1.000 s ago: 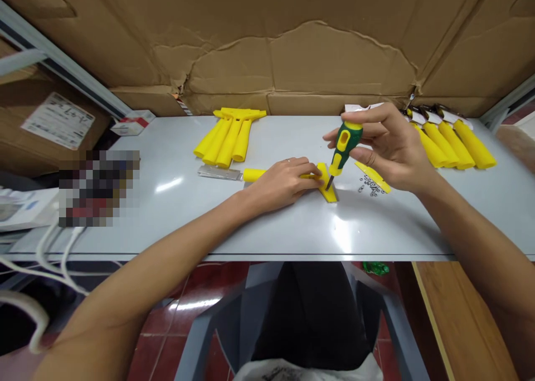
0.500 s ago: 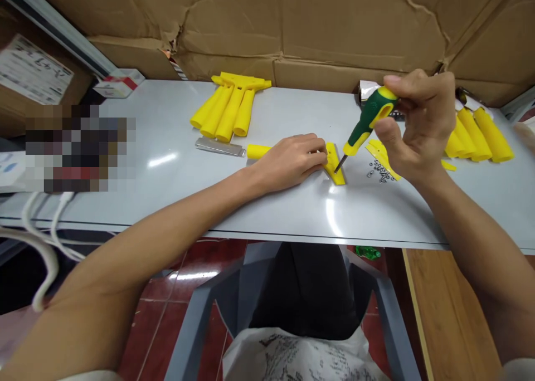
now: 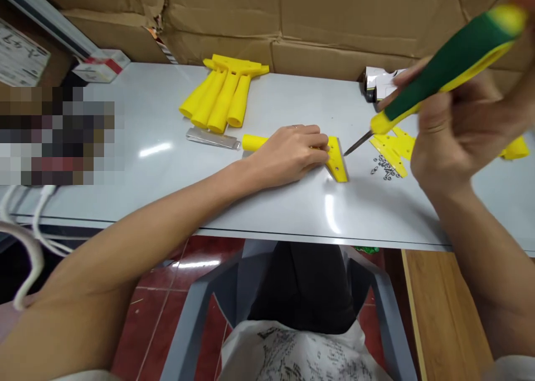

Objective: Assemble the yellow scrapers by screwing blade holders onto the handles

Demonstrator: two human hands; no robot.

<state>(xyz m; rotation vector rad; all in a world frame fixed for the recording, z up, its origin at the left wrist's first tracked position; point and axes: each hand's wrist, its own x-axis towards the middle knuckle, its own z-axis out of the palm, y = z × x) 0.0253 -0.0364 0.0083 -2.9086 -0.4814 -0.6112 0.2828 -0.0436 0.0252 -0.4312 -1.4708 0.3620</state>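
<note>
Grey table (image 3: pixel 292 214) against brown cardboard (image 3: pixel 234 13)

Left hand (image 3: pixel 290 155) palm down near frame centre, fingers (image 3: pixel 317 140) curled; left forearm (image 3: pixel 179 205) slanting from lower left. Right hand (image 3: pixel 453 144) raised at upper right, gripping.

No text can be read: the carton label (image 3: pixel 20 55) past the bench's (image 3: pixel 159 186) left edge and the shirt print (image 3: pixel 292 350) are unclear.
</note>
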